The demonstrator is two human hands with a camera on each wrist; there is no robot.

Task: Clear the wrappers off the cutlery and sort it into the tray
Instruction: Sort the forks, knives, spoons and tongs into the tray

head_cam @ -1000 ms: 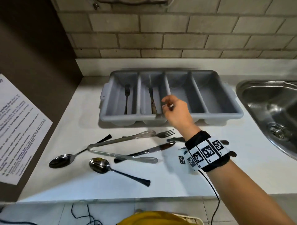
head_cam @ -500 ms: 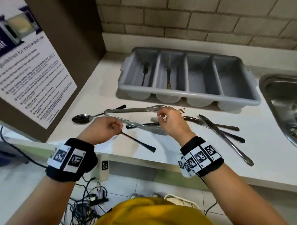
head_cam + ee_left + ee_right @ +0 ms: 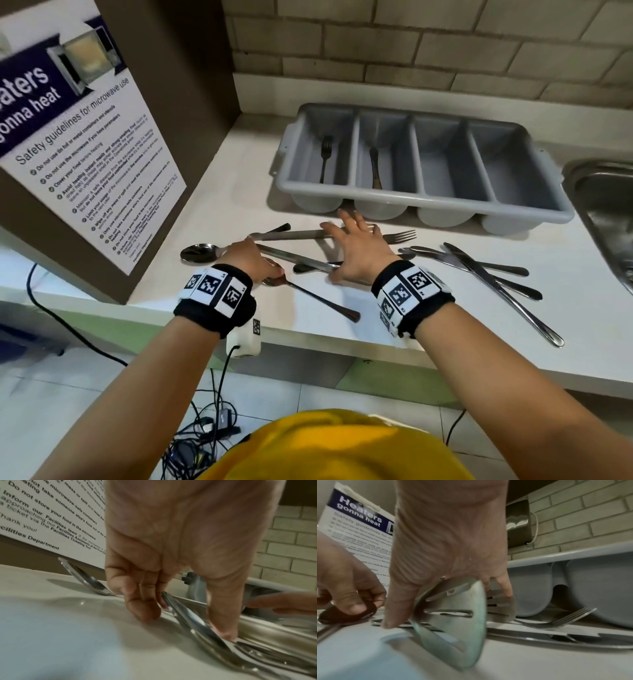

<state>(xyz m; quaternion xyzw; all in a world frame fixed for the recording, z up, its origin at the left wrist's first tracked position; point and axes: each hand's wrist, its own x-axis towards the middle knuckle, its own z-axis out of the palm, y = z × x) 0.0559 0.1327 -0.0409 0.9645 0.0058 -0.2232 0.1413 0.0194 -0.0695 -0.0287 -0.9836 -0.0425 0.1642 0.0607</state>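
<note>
Here the left hand is low on the white desk, at about 9 o'clock from the right hand. Its fingers are curled and the thumb presses down on the bowl of a spoon, whose dark handle runs toward 4 o'clock. The right hand is spread wide over the tongs; in the right wrist view the thumb and the fingers are around the slotted ends, so it holds the tongs. The tongs lie on the desk with the joined end at 9 o'clock.

A second spoon lies just beside the left hand, at 10 o'clock from it. A fork shows its tines at 2 o'clock from the right hand. Three knives lie crossed at 3 o'clock from the right hand.

The grey tray stands at 12 o'clock, near the wall. A fork lies in its first compartment from the left, and a knife in the second one. A sink is at the right edge, and a poster is at the left.
</note>
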